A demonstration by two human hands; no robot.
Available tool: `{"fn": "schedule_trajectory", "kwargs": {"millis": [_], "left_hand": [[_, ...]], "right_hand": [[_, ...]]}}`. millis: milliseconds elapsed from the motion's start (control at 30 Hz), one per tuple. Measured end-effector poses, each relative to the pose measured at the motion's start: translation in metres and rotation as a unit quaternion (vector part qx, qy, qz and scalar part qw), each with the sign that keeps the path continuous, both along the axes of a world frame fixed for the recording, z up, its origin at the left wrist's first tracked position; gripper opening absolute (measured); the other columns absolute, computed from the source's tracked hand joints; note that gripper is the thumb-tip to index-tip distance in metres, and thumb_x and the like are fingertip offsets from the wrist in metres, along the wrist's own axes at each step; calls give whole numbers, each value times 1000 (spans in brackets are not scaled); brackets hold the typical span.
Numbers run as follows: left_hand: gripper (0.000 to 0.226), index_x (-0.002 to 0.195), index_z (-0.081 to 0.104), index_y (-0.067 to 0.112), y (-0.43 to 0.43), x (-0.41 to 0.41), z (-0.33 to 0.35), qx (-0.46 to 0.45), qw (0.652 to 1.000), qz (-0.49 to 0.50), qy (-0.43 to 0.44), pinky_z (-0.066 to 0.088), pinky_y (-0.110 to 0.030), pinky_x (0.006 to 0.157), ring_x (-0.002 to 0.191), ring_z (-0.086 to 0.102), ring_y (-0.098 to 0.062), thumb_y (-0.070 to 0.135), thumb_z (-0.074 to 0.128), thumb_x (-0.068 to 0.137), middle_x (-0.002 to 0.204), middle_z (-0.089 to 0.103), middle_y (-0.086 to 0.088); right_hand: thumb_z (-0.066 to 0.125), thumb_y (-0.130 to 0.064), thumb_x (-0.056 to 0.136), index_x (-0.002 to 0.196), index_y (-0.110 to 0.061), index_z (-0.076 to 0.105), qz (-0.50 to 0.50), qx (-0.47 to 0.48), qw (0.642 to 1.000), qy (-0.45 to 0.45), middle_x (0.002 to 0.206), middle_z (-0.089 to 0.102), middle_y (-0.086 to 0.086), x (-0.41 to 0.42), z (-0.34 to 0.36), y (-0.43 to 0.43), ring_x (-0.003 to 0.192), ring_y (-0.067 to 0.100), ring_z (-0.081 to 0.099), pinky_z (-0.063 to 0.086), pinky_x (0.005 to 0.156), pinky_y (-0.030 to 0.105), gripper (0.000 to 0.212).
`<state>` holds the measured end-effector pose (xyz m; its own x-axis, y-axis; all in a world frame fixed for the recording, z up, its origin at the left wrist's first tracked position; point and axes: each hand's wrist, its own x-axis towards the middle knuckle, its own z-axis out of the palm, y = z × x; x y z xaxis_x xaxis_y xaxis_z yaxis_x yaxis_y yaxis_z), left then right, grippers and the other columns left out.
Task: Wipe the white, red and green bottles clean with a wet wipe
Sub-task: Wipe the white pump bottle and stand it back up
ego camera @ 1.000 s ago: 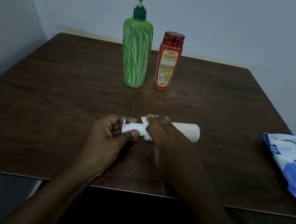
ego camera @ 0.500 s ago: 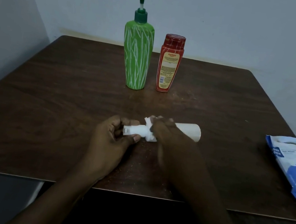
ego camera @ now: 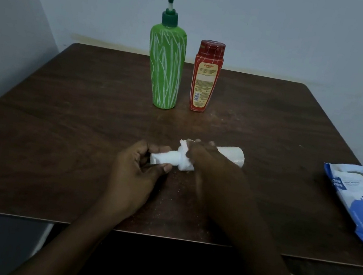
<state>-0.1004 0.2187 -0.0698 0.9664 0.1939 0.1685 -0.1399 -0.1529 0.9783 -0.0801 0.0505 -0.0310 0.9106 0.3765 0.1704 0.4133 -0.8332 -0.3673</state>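
Head view: I read the white bottle [ego camera: 232, 155] as lying on its side on the table [ego camera: 57, 142], near the front edge, with its narrow cap end toward the left and its flat base toward the right. The left hand [ego camera: 137, 173] has its fingers curled and pinches the cap end between thumb and fingertips, which fixes the bottle against rolling. The right hand [ego camera: 209, 165] is curled over the middle of the bottle, with the wet wipe [ego camera: 184, 161] bunched between its fingers and the bottle at the shoulder. Only a crumpled edge of the wipe shows to the left of that hand, so I cannot tell how much lies under the palm. The green bottle [ego camera: 164, 69] and the red bottle [ego camera: 205, 79] stand upright, just beside each other, toward the far edge and well apart from both hands. The wipe pack [ego camera: 359, 201] lies at the right edge of the table. Step in hand, in my judgement: wiping of the first bottle, the white one; the other two are not yet handled. The next move calls for a stroke of the wipe along the body toward the base, which shows bare, with a firm left-hand pinch and a turn of the bottle so that the underside is covered.
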Motion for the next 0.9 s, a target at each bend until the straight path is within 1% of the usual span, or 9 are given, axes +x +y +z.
{"fn": "schedule_trajectory", "kwargs": {"millis": [133,233,333,467,533,633,767,833,900], "left_hand": [[35,100,73,18,-1,0,0,-2,1000,6,-6,59,-25,91,103,75,-9,-10,79,80,109,79,5],[34,103,73,14,-2,0,0,12,1000,1,-17,58,-23,92,104,74,-9,-10,78,80,110,78,3],[33,105,73,9,-2,0,-1,29,999,-4,-28,57,-21,91,103,73,-8,-11,79,79,109,78,3],[35,104,74,6,0,-1,0,27,999,-7,-29,56,-15,87,100,74,-6,-14,80,76,106,78,3],[34,104,73,5,0,0,-1,9,1000,-5,-18,58,-20,88,99,75,-8,-15,80,76,105,79,1],[33,103,72,11,1,1,-2,-20,1000,-17,17,64,-37,86,94,77,-17,-14,76,81,105,79,-2],[33,105,70,18,2,1,0,-11,998,-50,33,62,-37,87,99,75,-15,-2,82,81,110,77,1],[27,105,71,15,2,0,5,-67,995,-57,50,63,-35,83,96,75,-17,11,83,81,106,78,-4],[22,101,72,9,0,1,8,-127,988,-40,74,63,-36,81,93,74,-20,25,74,87,102,77,-10]], "right_hand": [[55,-22,95,134,-27,48,-107,-13,994,4,129,58,2,11,9,-49,111,17,56,45,96,32,40],[54,-23,95,137,-28,46,-140,-27,990,5,130,58,4,10,19,-64,110,19,57,45,93,32,42],[57,-13,93,140,-26,42,-94,-38,993,57,138,51,5,4,22,-36,123,21,51,43,102,36,51],[54,-11,94,139,-23,43,8,-1,1000,-7,144,45,0,-10,10,1,135,18,40,33,109,30,48],[55,-14,94,137,-24,44,-23,3,1000,1,141,48,-1,-4,7,-10,128,15,46,37,105,29,45],[55,-17,94,133,-26,49,-98,-15,995,-11,132,58,2,3,9,-42,114,17,57,46,95,31,40],[57,-16,94,126,-21,58,-131,-5,990,-43,129,61,5,-1,9,-61,112,22,60,47,91,30,33],[59,-12,91,124,-20,60,-119,-4,990,-76,125,64,4,-2,4,-61,107,21,63,48,86,28,33],[61,-10,90,123,-20,61,-112,1,990,-84,121,66,4,-3,0,-60,102,20,65,47,80,24,35]]}}
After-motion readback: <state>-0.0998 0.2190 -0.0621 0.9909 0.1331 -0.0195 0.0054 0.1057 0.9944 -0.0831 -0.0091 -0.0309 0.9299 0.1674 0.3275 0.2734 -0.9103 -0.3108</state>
